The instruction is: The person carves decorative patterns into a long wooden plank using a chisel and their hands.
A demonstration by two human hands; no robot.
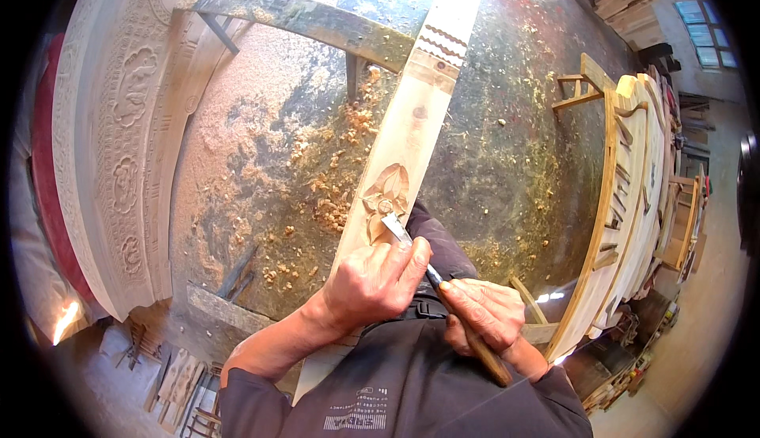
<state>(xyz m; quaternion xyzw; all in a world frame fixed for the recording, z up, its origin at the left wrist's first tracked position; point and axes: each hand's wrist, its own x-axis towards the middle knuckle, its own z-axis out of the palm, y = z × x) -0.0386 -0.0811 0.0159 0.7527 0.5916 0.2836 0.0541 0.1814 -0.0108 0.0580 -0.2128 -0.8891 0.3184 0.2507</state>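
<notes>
A long pale wooden board (402,129) runs away from me, with a flower-like relief (388,187) carved near its close end. Across the relief lies the steel blade of a wood chisel (395,226), its tip at the flower's round centre. My left hand (375,278) rests low over the board, fingers closed around the chisel's blade shank. Behind it, my right hand (484,313) is wrapped round the long wooden handle, whose butt end sticks out below the palm. Wavy bands and another small motif show farther along the board.
A large carved panel (127,145) stands at the left. A wooden trestle beam (309,22) supports the board's far part. Curled shavings and sawdust (332,161) litter the floor. At the right, a bench (609,192) holds several hand tools, beside stacked timber.
</notes>
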